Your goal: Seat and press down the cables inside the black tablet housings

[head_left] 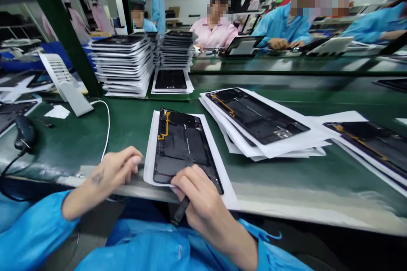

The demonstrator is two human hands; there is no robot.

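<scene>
In front of me an opened tablet housing [178, 148], black inside with an orange flex cable [166, 125] at its upper left, lies on a white sheet [227, 186]. My right hand [199, 194] is closed around a black-handled tool [182, 210], whose handle sticks out below the fingers. The tool's working end is hidden by the hand, at the near edge of the housing. To the left of the white sheet, my left hand [119, 167] hovers near the bench edge. Its fingers are curled together, with nothing visible in them.
More tablet housings [254, 114] on white sheets lie at the right, with another pile [378, 146] beyond. Tall stacks [122, 67] stand at the back left. A white stand [68, 87] with a cable and a black scanner-like device [25, 133] are left. Co-workers [214, 29] sit opposite.
</scene>
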